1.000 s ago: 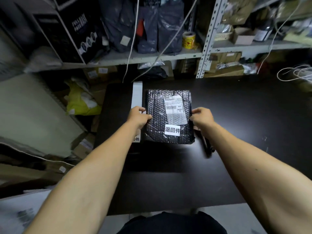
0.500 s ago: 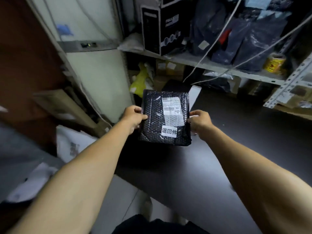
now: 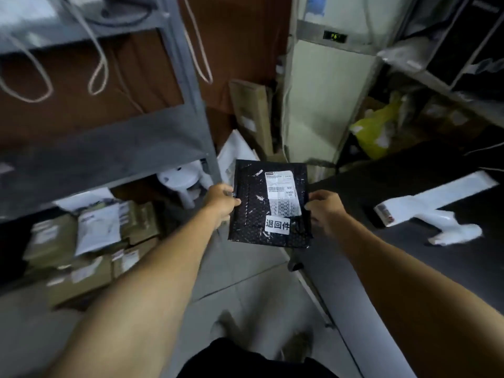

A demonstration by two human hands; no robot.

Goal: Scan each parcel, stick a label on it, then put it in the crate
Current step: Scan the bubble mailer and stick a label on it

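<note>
my left hand [image 3: 221, 201] grips the left edge of the parcel [image 3: 270, 204] and my right hand [image 3: 324, 207] grips the right edge, fingers curled round it on both sides, so the black bubble-wrap packet hangs between them in the air. a second ago it lay flat on the black table [image 3: 409, 268]; now i have lifted it clear and turned left, and it floats over the grey floor [image 3: 245, 271] just off the table's corner. the small white label [image 3: 277, 225] with printed characters sits on its near face, below the shipping sticker [image 3: 281, 184], so i judge scanning and labelling done and this is the carry to the crate. i can't see a crate yet. to the left, further out, cardboard boxes [image 3: 90, 257] are stacked under a grey shelf [image 3: 103, 148], with a white stool [image 3: 181, 181] behind. everything is blurred from my turning, so i should slow down before letting go.
</note>
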